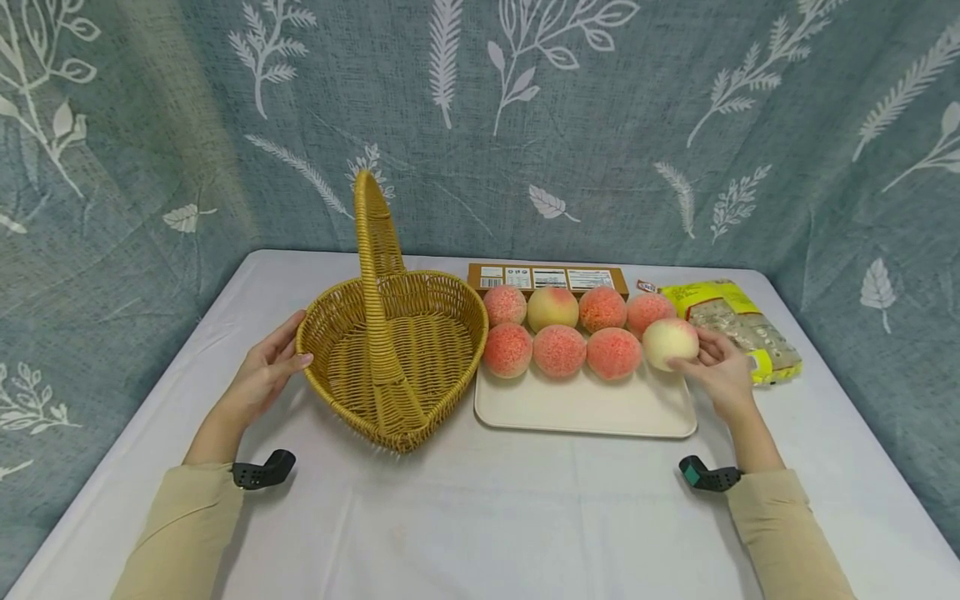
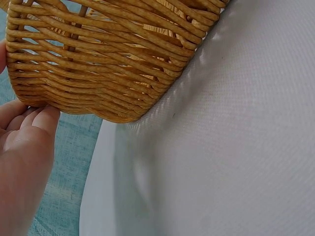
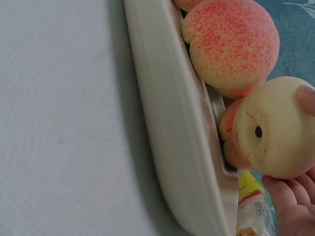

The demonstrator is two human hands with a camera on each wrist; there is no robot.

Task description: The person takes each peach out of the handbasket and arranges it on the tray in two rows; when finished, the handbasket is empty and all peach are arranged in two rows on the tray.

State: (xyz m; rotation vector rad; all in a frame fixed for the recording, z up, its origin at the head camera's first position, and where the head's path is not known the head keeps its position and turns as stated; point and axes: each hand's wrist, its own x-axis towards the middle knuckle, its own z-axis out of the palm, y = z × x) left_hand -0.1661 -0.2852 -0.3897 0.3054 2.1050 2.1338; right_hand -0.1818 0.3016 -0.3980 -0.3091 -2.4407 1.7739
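Note:
A wicker basket (image 1: 420,358) with a tall arched handle stands at the left of the table. My left hand (image 1: 258,367) holds the left side of its rim, thumb toward the front; in the left wrist view, the fingers (image 2: 42,118) lie against the woven wall. To the right, a shallow cream tray (image 1: 585,408) carries two rows of reddish peaches (image 1: 559,350). My right hand (image 1: 720,371) grips a pale peach (image 1: 670,343) at the tray's right end, thumb and fingers on opposite sides. In the right wrist view, this pale peach (image 3: 275,130) shows a dark dot at its hollow.
Behind the tray lies a flat brown box (image 1: 547,277) with printed labels. A yellow and clear plastic bag (image 1: 738,325) lies right of the tray, close behind my right hand. White cloth covers the table (image 1: 480,517); a patterned blue-green curtain (image 1: 480,150) hangs behind it.

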